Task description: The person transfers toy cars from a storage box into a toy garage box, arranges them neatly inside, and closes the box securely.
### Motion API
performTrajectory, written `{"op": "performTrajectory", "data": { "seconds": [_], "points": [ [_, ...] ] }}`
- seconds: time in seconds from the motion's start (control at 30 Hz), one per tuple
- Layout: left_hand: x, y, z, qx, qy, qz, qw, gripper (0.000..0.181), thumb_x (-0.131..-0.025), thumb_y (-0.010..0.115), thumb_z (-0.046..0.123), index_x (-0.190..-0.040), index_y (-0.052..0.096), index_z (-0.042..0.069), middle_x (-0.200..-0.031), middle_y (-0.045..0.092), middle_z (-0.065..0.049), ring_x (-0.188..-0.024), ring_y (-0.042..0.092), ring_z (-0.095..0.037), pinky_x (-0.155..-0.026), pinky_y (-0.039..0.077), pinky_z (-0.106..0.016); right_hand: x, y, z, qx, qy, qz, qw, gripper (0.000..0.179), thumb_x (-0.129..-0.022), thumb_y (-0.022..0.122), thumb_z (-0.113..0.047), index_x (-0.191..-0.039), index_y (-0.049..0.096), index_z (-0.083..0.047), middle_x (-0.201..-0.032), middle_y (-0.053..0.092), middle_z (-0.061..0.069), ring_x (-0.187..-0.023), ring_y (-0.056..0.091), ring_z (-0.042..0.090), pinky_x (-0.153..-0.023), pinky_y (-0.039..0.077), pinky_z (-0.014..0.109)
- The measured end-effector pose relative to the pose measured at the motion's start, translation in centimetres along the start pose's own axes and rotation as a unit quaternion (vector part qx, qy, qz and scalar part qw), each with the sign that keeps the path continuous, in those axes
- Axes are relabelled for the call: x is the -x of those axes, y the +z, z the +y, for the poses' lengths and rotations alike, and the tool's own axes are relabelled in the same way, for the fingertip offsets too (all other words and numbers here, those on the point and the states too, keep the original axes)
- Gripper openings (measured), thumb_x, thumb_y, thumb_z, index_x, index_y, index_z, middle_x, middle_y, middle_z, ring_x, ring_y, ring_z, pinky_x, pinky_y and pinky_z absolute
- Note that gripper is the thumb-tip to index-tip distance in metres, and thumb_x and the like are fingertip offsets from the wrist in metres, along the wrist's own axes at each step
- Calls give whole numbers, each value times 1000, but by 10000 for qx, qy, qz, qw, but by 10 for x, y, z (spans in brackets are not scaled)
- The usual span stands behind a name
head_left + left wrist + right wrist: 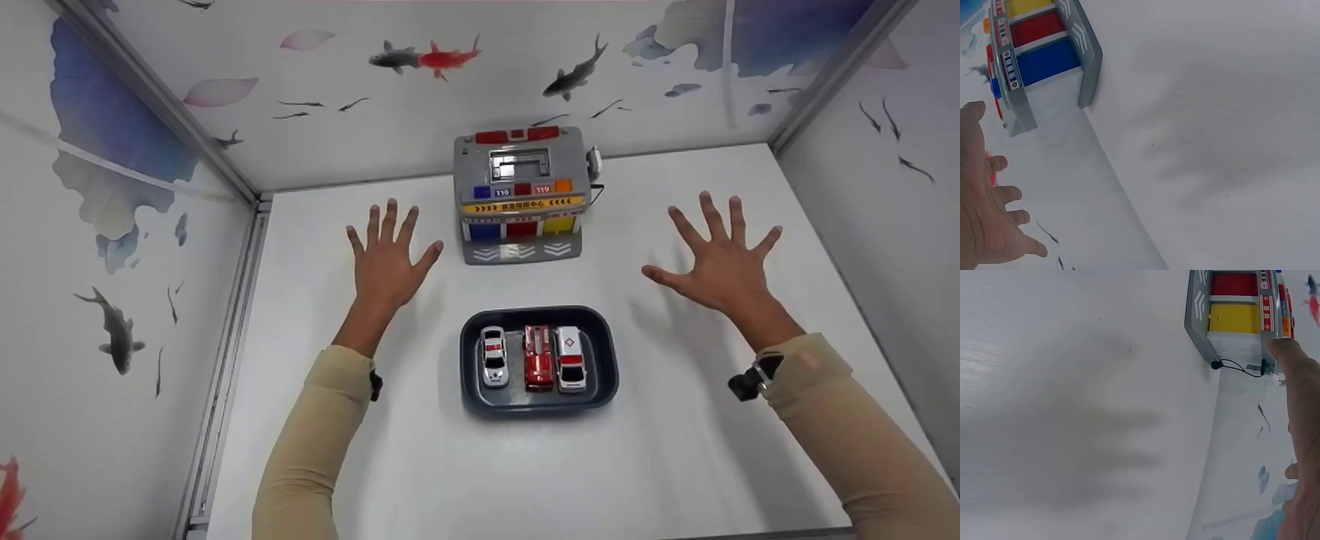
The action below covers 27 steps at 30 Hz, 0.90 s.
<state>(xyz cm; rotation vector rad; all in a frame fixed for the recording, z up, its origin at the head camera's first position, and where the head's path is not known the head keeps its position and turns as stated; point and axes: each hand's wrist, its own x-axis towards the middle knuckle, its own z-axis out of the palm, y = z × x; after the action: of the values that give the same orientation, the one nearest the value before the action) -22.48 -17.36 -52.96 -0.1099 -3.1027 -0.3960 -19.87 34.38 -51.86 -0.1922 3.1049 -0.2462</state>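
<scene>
My left hand (386, 262) is spread with straight fingers over the white table, left of a grey toy garage (521, 195). To the garage's right, my right hand (721, 262) is spread the same way, thumb toward the toy. Neither hand holds anything. The garage has blue, red and yellow doors, a top handle and a front ramp. Nearer to me sits a dark blue tray (472, 401) with a white toy police car (494, 357), a red toy fire truck (538, 358) and a white toy ambulance (571, 360) side by side.
White panels painted with fish and petals (221, 91) surround the table (525, 472) at the back and both sides. A metal rail (225, 360) runs along the left edge. From the garage's right side hangs a thin black cord (1241, 369).
</scene>
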Motion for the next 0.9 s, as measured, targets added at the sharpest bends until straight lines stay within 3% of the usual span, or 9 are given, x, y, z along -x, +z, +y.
{"op": "performTrajectory", "data": {
  "seconds": [0.67, 0.9],
  "points": [
    [-27, 10, 23, 599, 304, -65, 9977, 79, -113, 47, 65, -177, 29, 22, -186, 22, -11, -174, 14, -38, -138, 13, -71, -1, 10, -10, 64, -185, -19, 9998, 109, -91, 62, -88, -177, 25, -34, -189, 4, 13, -172, 0, 53, -112, -6, 101],
    [-32, 13, 31, 756, 299, -106, 9966, 79, -113, 44, 66, -176, 30, 21, -185, 25, -11, -174, 18, -37, -138, 18, -68, 1, 11, -13, 5, -178, -94, 9998, 108, -91, 62, -87, -177, 24, -34, -189, 4, 13, -172, -1, 52, -113, -8, 100]
  ]
}}
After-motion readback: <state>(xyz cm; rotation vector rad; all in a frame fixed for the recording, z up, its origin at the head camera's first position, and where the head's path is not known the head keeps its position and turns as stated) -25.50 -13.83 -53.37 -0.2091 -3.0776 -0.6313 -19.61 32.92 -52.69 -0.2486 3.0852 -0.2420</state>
